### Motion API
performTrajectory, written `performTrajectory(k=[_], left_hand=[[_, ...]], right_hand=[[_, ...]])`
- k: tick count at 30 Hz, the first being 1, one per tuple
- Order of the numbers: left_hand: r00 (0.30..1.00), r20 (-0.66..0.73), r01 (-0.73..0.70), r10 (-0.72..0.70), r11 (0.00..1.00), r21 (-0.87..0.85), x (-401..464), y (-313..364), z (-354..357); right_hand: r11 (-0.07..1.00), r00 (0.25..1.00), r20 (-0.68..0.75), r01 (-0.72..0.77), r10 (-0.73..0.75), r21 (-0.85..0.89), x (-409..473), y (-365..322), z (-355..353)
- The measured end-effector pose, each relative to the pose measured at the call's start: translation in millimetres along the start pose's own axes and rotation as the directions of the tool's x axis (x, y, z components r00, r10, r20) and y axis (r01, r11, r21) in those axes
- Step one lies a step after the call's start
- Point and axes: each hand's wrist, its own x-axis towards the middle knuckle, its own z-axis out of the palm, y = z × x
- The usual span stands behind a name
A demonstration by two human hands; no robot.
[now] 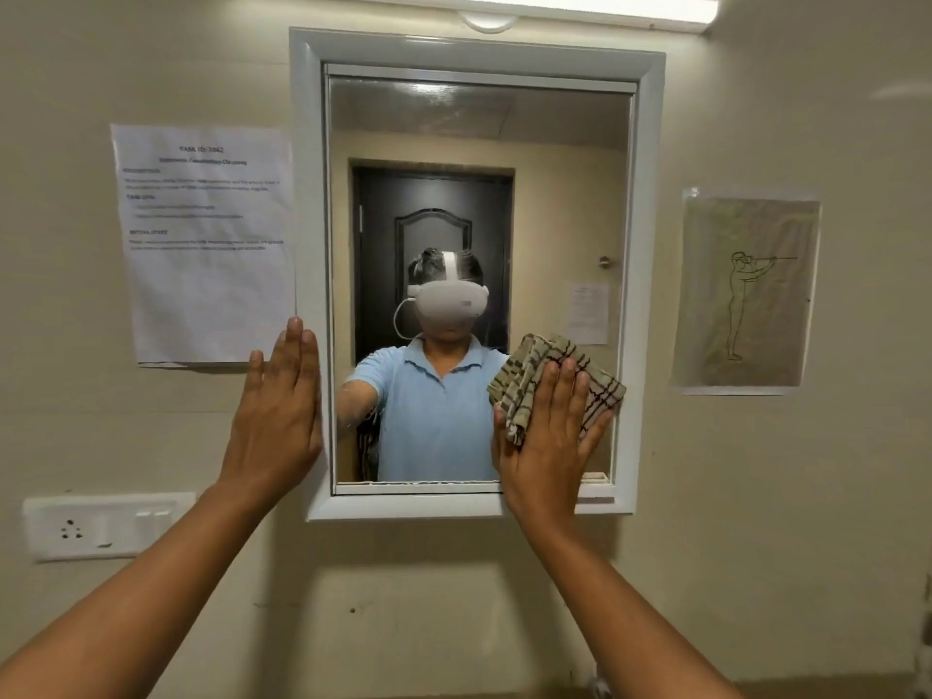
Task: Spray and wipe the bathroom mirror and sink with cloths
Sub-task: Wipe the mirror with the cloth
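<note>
Now the left hand (275, 421) lies flat and holds nothing, on the mirror's white frame (308, 204) at the left side. The mirror (479, 143) goes up tall in front. The right hand (547, 436) is nearer the glass, its straight fingers pushing the checked cloth (534, 363) on the low right corner. I think most unwiped glass lies up and left.

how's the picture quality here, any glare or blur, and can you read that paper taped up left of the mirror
Head view: the tube light along the top edge is blown out, with a streak of glare across the upper mirror; wide-angle bending bows the white frame; the printed sheet is too soft to read beyond a heading; the right hand and checked cloth look reasonably sharp; a soft shadow falls under the frame.
</note>
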Motion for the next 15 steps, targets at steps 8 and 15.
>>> performTrajectory(k=[8, 15], left_hand=[[0.999, 0.037, -0.029, 0.030, 0.999, -0.041, -16, -3, 4], [0.996, 0.082, -0.033, 0.043, 0.992, -0.118, -34, -2, 12]], right_hand=[[0.948, 0.941, 0.130, 0.301, -0.313, 0.104, -6, -107, 16], [0.869, 0.855, 0.154, 0.488, -0.495, 0.085, -3, -145, 24]])
